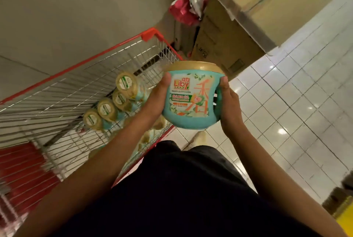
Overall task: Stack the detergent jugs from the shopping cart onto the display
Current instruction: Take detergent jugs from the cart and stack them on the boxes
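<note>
A shop aisle with a white tiled floor [286, 103]. Nearest, the left hand [156, 99] and right hand [229, 106] clasp a teal detergent jug [191, 95] upright above the shopping cart [95, 60]'s right edge. It looks rigid, probably heavy and slick, so the side handle seems safest. More jugs [107, 108] lie inside the cart beyond.
</note>
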Available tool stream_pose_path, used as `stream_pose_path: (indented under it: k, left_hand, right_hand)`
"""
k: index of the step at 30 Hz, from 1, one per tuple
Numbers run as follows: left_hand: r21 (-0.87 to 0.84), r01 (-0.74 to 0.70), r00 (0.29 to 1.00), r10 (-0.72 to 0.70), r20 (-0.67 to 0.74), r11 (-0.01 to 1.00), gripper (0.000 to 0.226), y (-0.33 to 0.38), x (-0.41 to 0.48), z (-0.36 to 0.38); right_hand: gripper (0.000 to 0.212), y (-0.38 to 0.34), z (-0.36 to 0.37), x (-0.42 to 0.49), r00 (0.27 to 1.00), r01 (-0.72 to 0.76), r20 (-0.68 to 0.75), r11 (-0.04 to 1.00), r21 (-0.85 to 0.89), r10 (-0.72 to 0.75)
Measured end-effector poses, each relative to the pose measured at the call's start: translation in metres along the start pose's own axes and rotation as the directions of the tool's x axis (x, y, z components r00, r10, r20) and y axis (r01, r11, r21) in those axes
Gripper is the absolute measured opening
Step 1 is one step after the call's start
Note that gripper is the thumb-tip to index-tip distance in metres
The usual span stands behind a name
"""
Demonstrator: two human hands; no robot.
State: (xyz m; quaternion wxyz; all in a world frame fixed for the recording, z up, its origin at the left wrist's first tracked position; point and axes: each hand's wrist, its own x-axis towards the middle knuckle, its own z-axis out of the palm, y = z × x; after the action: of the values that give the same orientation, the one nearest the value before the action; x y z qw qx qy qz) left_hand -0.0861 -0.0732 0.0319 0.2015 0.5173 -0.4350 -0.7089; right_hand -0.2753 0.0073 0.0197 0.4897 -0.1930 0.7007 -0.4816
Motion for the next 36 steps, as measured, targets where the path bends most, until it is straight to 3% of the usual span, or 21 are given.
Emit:
stream_pose_path:
  k: [4, 10, 14, 16, 24, 31, 34, 36]
  left_hand:
    - [0.053, -0.043, 0.999, 0.042, 0.02, 0.998, 0.058, 0.014, 0.021, 0.07]
    - [0.13, -0.069, 0.997, 0.063, 0.051, 0.989, 0.08, 0.046, 0.055, 0.16]
    - [0.12, -0.107, 0.991, 0.097, 0.088, 0.987, 0.067, 0.071, 0.08, 0.205]
    - [0.116, -0.128, 0.989, 0.118, 0.086, 0.985, 0.061, 0.083, 0.098, 0.222]
    - [0.103, -0.134, 0.985, 0.121, 0.123, 0.986, 0.077, 0.132, 0.195, 0.269]
    - [0.108, -0.207, 0.975, 0.196, 0.106, 0.972, 0.082, 0.18, 0.277, 0.298]
    - [0.092, -0.249, 0.963, 0.237, 0.127, 0.964, 0.064, 0.193, 0.302, 0.31]
    - [0.118, -0.271, 0.954, 0.251, 0.162, 0.955, 0.074, 0.197, 0.317, 0.316]
  right_hand:
    - [0.073, -0.014, -0.067, 0.016, 0.999, -0.007, -0.04, 0.997, 0.071, 0.01]
    - [0.063, -0.036, -0.152, 0.05, 0.995, 0.056, -0.083, 0.994, 0.097, -0.048]
    - [0.069, -0.058, -0.191, 0.079, 0.99, 0.098, -0.109, 0.991, 0.095, -0.087]
    - [0.073, -0.067, -0.205, 0.098, 0.985, 0.12, -0.132, 0.988, 0.095, -0.107]
    - [0.072, -0.115, -0.242, 0.196, 0.986, 0.107, -0.139, 0.99, 0.095, -0.093]
    - [0.059, -0.175, -0.264, 0.279, 0.979, 0.183, -0.104, 0.982, 0.048, -0.177]
    - [0.056, -0.193, -0.27, 0.314, 0.98, 0.184, -0.087, 0.98, 0.081, -0.177]
    - [0.054, -0.202, -0.274, 0.337, 0.98, 0.182, -0.1, 0.975, 0.13, -0.169]
